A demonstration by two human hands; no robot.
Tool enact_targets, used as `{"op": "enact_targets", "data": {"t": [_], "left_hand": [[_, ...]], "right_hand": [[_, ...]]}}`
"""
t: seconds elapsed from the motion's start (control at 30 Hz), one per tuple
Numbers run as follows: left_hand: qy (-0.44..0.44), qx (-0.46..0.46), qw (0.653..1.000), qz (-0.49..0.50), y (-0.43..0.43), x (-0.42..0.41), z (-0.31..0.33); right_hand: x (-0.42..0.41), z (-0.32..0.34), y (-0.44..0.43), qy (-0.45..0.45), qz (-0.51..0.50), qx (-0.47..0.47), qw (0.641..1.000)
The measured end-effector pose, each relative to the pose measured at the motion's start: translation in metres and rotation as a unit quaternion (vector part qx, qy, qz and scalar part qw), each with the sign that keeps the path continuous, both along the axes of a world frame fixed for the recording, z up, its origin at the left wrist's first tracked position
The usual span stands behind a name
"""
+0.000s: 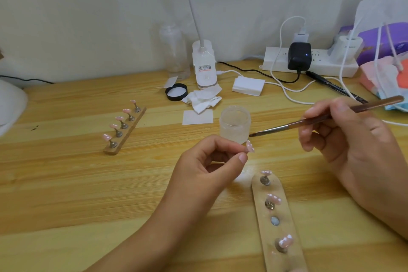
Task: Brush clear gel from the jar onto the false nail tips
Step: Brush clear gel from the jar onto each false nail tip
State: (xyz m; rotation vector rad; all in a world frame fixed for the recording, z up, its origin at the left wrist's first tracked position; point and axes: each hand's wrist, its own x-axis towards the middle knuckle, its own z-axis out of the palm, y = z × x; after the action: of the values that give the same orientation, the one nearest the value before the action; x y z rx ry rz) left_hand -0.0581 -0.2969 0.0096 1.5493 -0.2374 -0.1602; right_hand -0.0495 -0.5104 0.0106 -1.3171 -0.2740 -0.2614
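My left hand (212, 161) pinches a small stand carrying a pink false nail tip (250, 146) just in front of the open frosted gel jar (235, 124). A brown brush (309, 119) is gripped in my right hand (344, 137), its dark tip hovering just above the held nail, beside the jar. A wooden holder strip (276, 218) near me carries three pink tips and one bare magnet spot. Another wooden strip (124, 130) at the left holds several pink tips.
The jar's black lid (176, 92), crumpled wipes (203, 99) and a white pad (197, 117) lie behind the jar. A lamp base (204, 66), a clear bottle (174, 51), a power strip (309, 59) with cables, a pen and packets crowd the back right.
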Motion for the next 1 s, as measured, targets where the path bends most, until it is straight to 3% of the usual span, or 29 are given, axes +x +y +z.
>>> {"op": "enact_targets", "data": {"t": [0.47,0.63,0.73,0.83,1.0], "left_hand": [[-0.01,0.009,1.0,0.009,0.001,-0.001,0.0],[0.004,-0.136,0.988,0.076,0.009,-0.003,0.004],[0.013,-0.163,0.984,0.067,0.015,-0.009,0.006],[0.021,-0.123,0.992,0.02,0.016,-0.015,0.006],[-0.07,0.075,0.985,-0.136,0.018,-0.022,0.011]], "right_hand": [[-0.006,0.0,0.002,0.004,0.016,-0.043,0.999],[0.003,0.001,-0.004,0.06,-0.021,0.044,0.997],[0.007,0.002,-0.006,0.08,-0.027,0.074,0.994],[0.008,0.003,-0.006,0.093,-0.023,0.08,0.992],[0.008,0.004,-0.005,0.103,-0.02,0.085,0.991]]}}
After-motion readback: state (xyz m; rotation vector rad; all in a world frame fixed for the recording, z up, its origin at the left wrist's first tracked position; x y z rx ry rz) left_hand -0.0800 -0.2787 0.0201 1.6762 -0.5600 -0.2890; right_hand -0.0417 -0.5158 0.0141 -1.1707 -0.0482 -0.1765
